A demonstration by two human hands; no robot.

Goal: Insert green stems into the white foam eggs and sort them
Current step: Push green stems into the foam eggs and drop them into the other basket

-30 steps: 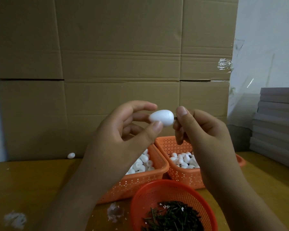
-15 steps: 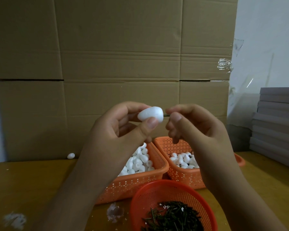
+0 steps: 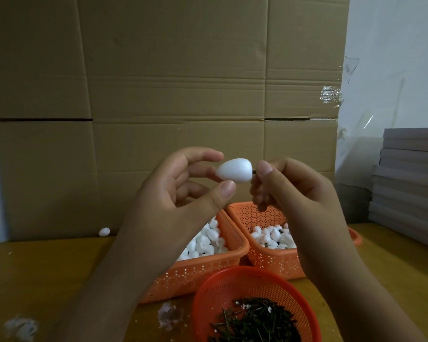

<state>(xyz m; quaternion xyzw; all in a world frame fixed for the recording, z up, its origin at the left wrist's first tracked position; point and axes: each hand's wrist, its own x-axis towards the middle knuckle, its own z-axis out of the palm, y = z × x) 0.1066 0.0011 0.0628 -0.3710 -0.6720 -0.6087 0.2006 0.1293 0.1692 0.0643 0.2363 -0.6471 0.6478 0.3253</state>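
Observation:
My left hand [image 3: 176,193] pinches a white foam egg [image 3: 234,169] between thumb and fingers at mid-frame, above the baskets. My right hand [image 3: 289,191] pinches a thin dark green stem [image 3: 253,172] whose tip meets the egg's blunt right end; most of the stem is hidden by my fingers. Below, a left orange basket [image 3: 208,270] holds several white foam eggs, and a right orange basket [image 3: 269,262] holds more eggs. A round red basket [image 3: 247,280] at the front holds a pile of green stems [image 3: 255,322].
A tall cardboard sheet [image 3: 158,82] stands behind the wooden table [image 3: 47,280]. One loose foam egg [image 3: 104,232] lies at its foot on the left. White foam scraps [image 3: 20,327] lie at front left. Stacked grey boards [image 3: 410,183] sit at the right.
Both hands shifted slightly together with the egg. The right thumb now points up beside the egg's end, and the stem stays pressed at the egg.

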